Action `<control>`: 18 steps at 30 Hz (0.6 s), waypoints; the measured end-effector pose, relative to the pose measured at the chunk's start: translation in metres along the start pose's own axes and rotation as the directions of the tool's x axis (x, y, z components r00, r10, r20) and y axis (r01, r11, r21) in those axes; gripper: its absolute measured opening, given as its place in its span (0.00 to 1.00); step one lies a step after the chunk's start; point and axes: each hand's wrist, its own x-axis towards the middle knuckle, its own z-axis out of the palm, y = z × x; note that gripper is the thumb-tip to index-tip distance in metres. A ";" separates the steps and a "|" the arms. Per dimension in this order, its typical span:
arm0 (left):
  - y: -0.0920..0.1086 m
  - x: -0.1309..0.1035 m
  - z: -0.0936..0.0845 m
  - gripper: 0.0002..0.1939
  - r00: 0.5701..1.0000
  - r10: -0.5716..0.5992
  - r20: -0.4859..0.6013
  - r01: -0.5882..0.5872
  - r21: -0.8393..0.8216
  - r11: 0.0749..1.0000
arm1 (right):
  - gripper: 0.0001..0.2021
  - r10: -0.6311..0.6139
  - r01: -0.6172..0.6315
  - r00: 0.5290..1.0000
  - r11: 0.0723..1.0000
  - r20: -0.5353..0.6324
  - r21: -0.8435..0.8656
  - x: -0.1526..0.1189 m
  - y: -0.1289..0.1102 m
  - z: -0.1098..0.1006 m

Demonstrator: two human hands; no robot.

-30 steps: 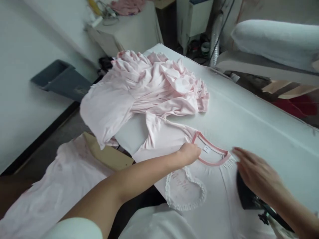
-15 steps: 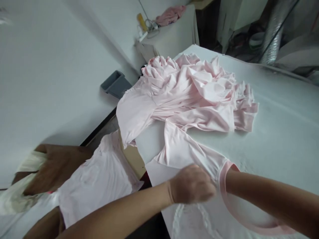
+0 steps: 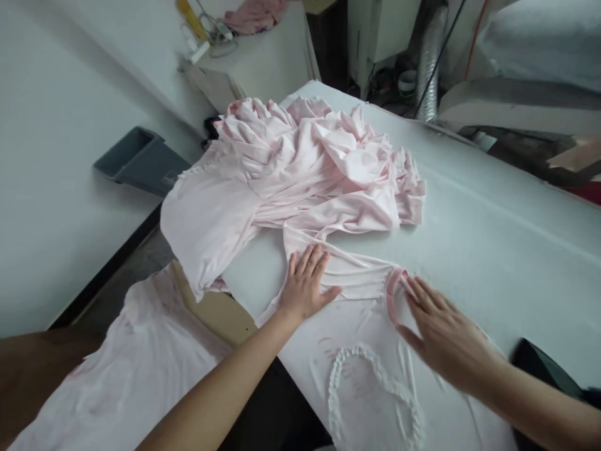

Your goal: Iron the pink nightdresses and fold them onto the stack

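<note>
A pale pink garment [image 3: 357,326] lies spread on the table, with a white ruffled trim [image 3: 350,354] looping over its front. My left hand [image 3: 307,288] presses down on the upper part of it, fingers spread. To the right, a darker pink band [image 3: 392,300] edges an opening of the garment. My right hand [image 3: 444,332] is beside that band, its fingers stretched out and the fingertips at the band's edge. Neither hand grips anything. A heap of similar pink garments [image 3: 319,156] is piled just beyond my hands.
More pale garments [image 3: 122,363] hang or lie lower left, below the table edge. A grey bin [image 3: 145,163] stands by the wall. Behind are a covered table [image 3: 263,50] with a pink cloth and cables, and a silver duct [image 3: 429,75]. A black object [image 3: 544,369] is at right.
My right arm has come out of the pink-banded opening, and the hand now rests beside it. My left hand has gone from closed to spread flat on the garment. The view has swung right.
</note>
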 end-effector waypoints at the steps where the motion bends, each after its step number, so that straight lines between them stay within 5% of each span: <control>1: -0.002 0.006 0.001 0.43 0.998 -0.060 -0.012 0.060 0.007 0.998 | 0.31 0.027 -0.027 1.000 1.000 -0.008 0.009 0.003 -0.021 0.002; 3: -0.013 0.020 0.000 0.40 0.976 -0.215 -0.047 0.216 0.022 0.976 | 0.30 0.036 -0.036 0.999 0.997 0.011 0.074 0.020 -0.055 0.017; 5: -0.034 0.032 -0.007 0.35 0.927 -0.369 -0.071 0.372 0.035 0.927 | 0.27 0.184 -0.182 0.983 0.978 -0.003 0.105 0.044 -0.065 0.033; 8: -0.065 0.033 -0.029 0.31 0.826 -0.551 -0.120 0.557 0.028 0.830 | 0.27 0.589 -0.575 0.793 0.808 -0.156 0.127 0.054 -0.041 0.027; 10: -0.074 0.023 -0.040 0.30 0.795 -0.564 -0.226 0.574 -0.022 0.818 | 0.28 0.664 -0.652 0.678 0.741 -0.314 0.160 0.025 -0.016 0.000; 12: -0.065 0.013 -0.038 0.25 0.910 -0.336 -0.243 0.325 -0.085 0.942 | 0.30 0.657 -0.688 0.592 0.714 -0.467 0.132 -0.032 0.003 -0.029; 13: -0.055 0.011 -0.033 0.23 0.976 -0.111 -0.186 0.089 -0.119 0.989 | 0.31 0.677 -0.738 0.540 0.666 -0.501 0.105 -0.065 0.009 -0.040; 14: -0.041 0.012 -0.025 0.22 0.985 0.138 -0.105 -0.154 -0.165 0.974 | 0.33 0.730 -0.808 0.477 0.583 -0.489 0.083 -0.097 0.014 -0.047; 16: -0.006 0.028 -0.008 0.21 0.877 0.478 0.039 -0.456 -0.245 0.856 | 0.34 0.863 -0.908 0.371 0.414 -0.343 0.059 -0.152 0.021 -0.053; 18: 0.027 0.060 0.004 0.22 0.836 0.537 0.114 -0.501 -0.242 0.831 | 0.31 0.927 -0.934 0.340 0.353 -0.156 0.060 -0.180 0.024 -0.054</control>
